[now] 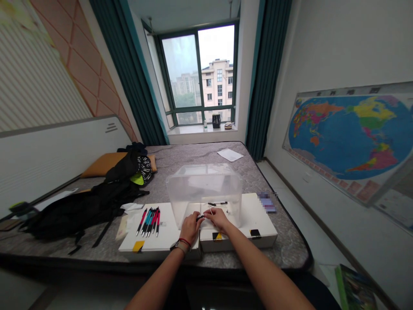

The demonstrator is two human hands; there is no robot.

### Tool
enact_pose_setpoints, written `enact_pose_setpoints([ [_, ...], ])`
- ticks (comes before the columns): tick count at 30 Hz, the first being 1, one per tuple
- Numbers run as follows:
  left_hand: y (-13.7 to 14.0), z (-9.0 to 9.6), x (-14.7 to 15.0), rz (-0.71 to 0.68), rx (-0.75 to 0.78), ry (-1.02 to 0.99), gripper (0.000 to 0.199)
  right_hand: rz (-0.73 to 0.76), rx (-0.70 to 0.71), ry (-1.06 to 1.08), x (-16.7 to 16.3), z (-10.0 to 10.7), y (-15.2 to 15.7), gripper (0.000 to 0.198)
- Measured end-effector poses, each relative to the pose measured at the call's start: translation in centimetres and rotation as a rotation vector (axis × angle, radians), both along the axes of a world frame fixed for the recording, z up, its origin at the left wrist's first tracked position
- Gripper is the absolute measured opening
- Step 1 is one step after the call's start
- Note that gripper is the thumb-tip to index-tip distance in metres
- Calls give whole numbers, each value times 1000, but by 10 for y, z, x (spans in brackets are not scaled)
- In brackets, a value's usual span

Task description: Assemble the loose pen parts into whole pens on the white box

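Note:
My left hand [190, 228], with a watch and red band at its wrist, is closed on a small black pen part [200, 217]. Close beside it, my right hand [218, 218] pinches a thin whitish stick [211, 211]; its exact kind is too small to make out. Both hands work at the near side of a clear plastic box [206, 185], which stands on two white boxes. Behind my right hand, small dark pen parts [212, 204] lie on a white surface. Several red, blue and black pens [149, 221] lie in a row on the left white box [129, 241].
A black backpack [71, 211] and crumpled white tissue [132, 207] lie to the left on the mattress [183, 159]. A white sheet [230, 155] rests at the far right. The right white box [264, 224] carries black and yellow tape. A blurred purple item [267, 203] sits beside it.

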State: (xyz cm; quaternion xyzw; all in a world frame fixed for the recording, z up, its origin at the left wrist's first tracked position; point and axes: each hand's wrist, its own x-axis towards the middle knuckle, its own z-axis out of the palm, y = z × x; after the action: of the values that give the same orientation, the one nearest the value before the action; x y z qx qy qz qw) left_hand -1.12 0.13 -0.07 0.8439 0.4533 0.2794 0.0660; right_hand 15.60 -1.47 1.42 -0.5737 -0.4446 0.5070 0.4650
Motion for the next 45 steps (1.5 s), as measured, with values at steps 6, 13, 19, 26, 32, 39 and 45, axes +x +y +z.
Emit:
enact_pose_setpoints([
  [6, 0, 0, 1, -16, -12, 4, 30, 32, 106, -228, 0, -5, 2, 35],
  [13, 0, -1, 1, -39, -24, -9, 28, 87, 121, -368, -3, -13, 10, 50],
  [19, -1, 0, 2, -39, -22, 2, 26, 89, 157, -280, -3, -14, 9, 35],
  [26, -2, 2, 2, -65, -2, -10, 27, 93, 161, -337, -3, -15, 8, 52],
  [32, -4, 4, 3, -63, -13, -43, 30, 60, 177, -263, -3, -15, 9, 54],
  [39, -6, 7, 5, -49, -5, -17, 31, -128, 172, -259, -2, -22, 9, 57],
  [45, -4, 5, 4, -35, -7, -49, 23, -116, 158, -252, -3, -21, 7, 57],
])
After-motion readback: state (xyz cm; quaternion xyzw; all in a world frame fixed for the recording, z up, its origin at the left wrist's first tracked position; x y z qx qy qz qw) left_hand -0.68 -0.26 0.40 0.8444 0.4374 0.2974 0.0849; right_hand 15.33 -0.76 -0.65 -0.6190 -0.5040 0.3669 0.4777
